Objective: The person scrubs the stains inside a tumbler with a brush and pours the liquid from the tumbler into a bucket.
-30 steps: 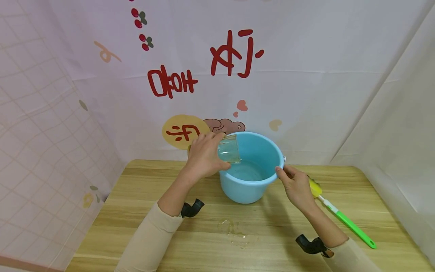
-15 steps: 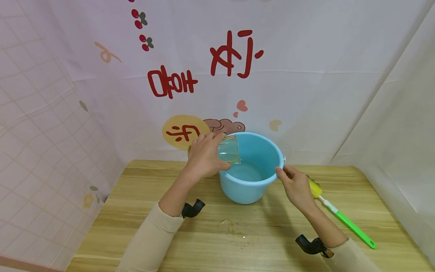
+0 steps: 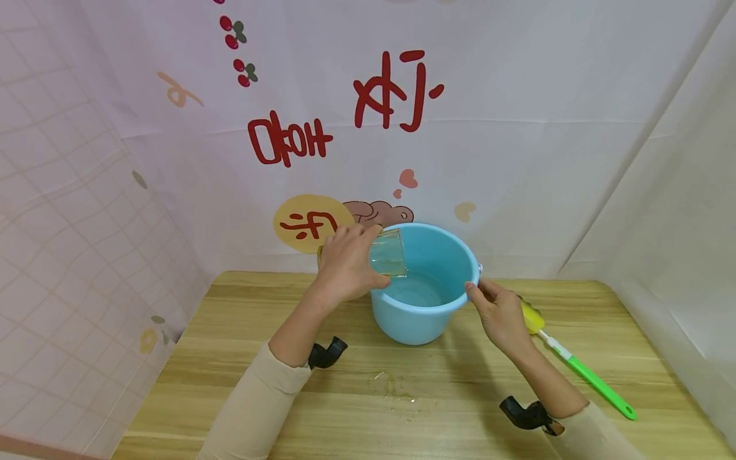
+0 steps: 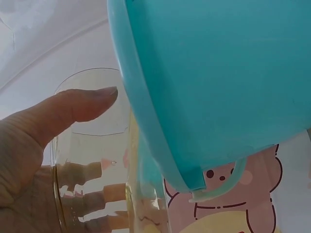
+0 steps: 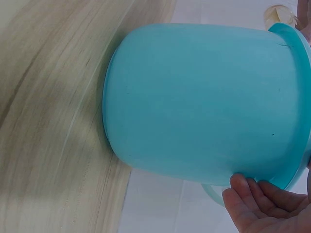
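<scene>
My left hand (image 3: pixel 347 263) grips a clear, amber-tinted glass (image 3: pixel 389 253), tipped on its side with its mouth over the left part of a light blue bucket (image 3: pixel 411 326). In the left wrist view the thumb and fingers wrap round the glass (image 4: pixel 95 148), close beside the bucket's rim. The bucket stands upright on the table. At its right side my right hand (image 3: pixel 505 319) pinches the rim, thumb on top and fingers curled beneath, as the right wrist view also shows. Whether liquid lies in the bucket I cannot tell.
To the right of my right hand lies a cleaning brush (image 3: pixel 598 383) with a yellow head and green handle. A small puddle of clear liquid (image 3: pixel 397 393) is on the wooden table (image 3: pixel 241 332) in front of the bucket. A printed white cloth (image 3: pixel 517 160) hangs behind.
</scene>
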A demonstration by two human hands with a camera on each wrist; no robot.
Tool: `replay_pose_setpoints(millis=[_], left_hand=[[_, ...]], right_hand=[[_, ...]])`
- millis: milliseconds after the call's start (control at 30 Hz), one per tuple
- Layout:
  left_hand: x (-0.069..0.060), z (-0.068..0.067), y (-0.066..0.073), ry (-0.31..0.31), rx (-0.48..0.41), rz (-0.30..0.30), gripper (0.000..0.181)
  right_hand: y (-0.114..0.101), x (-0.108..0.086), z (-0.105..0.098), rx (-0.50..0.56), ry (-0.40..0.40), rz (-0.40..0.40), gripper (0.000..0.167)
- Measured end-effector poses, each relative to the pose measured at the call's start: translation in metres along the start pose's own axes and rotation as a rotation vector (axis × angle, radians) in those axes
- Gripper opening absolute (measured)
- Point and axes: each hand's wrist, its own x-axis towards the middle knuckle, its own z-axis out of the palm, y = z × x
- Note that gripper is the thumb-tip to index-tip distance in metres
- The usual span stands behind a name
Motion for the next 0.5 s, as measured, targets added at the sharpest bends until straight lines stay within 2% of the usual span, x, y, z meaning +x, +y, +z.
replay_pose_setpoints(millis=[500], left_hand=[[-0.0003, 0.001, 0.0011, -0.001, 0.019, -0.006, 0.092]], right_hand=[[0.0011, -0.0008, 0.0012, -0.013, 0.006, 0.001, 0.052]])
